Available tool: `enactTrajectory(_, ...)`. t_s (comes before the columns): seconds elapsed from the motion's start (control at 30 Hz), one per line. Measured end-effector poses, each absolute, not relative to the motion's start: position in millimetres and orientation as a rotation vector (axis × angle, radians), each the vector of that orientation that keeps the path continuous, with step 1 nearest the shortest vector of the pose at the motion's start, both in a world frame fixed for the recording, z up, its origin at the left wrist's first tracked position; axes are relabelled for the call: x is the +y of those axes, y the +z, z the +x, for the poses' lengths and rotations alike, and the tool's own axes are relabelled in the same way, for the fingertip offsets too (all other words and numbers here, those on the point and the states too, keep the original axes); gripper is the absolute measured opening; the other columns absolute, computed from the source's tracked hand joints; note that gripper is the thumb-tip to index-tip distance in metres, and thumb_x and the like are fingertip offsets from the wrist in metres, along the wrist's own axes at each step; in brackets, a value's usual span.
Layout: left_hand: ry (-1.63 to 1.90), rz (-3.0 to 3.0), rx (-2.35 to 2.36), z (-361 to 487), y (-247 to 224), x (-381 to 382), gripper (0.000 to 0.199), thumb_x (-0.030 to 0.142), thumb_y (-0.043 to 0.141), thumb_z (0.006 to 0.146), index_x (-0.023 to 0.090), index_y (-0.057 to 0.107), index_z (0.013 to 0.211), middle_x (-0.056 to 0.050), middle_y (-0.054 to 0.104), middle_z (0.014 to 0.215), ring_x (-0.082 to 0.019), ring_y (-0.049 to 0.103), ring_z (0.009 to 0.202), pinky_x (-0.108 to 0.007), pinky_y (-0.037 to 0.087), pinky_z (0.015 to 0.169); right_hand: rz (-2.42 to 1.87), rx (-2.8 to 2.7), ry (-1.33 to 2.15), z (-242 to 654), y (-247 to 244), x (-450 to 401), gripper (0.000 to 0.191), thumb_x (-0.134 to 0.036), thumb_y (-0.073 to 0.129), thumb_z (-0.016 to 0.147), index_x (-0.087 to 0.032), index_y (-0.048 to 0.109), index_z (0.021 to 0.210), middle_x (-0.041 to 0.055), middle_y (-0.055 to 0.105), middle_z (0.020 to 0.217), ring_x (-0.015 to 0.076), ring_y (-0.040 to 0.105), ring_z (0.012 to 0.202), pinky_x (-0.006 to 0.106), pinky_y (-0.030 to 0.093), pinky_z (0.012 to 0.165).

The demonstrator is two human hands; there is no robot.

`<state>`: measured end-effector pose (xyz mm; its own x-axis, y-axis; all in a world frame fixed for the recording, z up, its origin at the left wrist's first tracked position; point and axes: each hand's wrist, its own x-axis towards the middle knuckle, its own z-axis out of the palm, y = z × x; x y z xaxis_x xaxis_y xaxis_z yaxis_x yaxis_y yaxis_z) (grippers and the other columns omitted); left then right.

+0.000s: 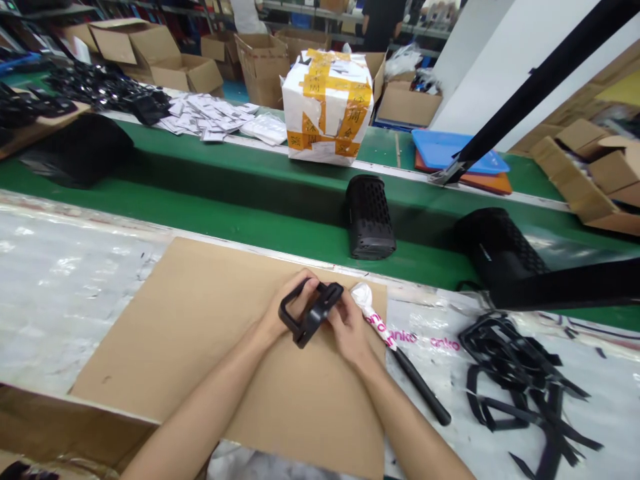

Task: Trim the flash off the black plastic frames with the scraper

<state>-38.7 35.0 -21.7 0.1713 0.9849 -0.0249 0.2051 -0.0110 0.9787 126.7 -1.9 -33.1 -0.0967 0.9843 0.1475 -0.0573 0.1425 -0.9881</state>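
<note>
In the head view, both hands hold a black loop-shaped bracket (317, 312) above the cardboard sheet. My left hand (283, 307) grips the loop end, with its thumb on top. The fingers of my right hand (349, 327) are closed on the thicker block at the other end, partly hidden behind it. Just right of that hand lies a hammer-like tool (420, 385) with a black handle; its head and upper shaft are wrapped in white film with pink print. Under both forearms lies the brown cardboard sheet (190, 320).
Black straps and frames (520, 380) lie in a heap at right. On the green conveyor (240, 213) stand a black perforated housing (370, 217) and another dark housing (500, 247). A taped white box (327, 107) sits beyond. A black post (530, 93) slants across the upper right.
</note>
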Motion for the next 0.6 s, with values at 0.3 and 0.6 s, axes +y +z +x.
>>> enactTrajectory(0.3,1.048,1.195,1.066,-33,-29,40,0.035,0.052,0.071,0.091,0.019,0.068,0.101,-0.001,0.069,0.081,-0.015,0.062,0.069,-0.024,0.049,0.065,-1.164,-1.334,0.933,132,-42,-3,0.027,-0.031,0.054,0.106,-0.025,0.070,0.126,0.0079,0.073,0.123,0.0258,0.069,0.113,0.039,0.054,0.100)
enactTrajectory(0.6,0.897,0.704,0.863,-40,-6,42,0.056,0.070,0.074,0.080,0.015,0.062,0.075,0.002,0.058,0.058,-0.009,0.049,0.045,-0.020,0.033,0.042,-1.140,-1.323,0.898,132,-46,-4,0.036,-0.014,0.057,0.095,-0.026,0.070,0.125,0.0053,0.075,0.119,0.0242,0.071,0.107,0.037,0.056,0.095)
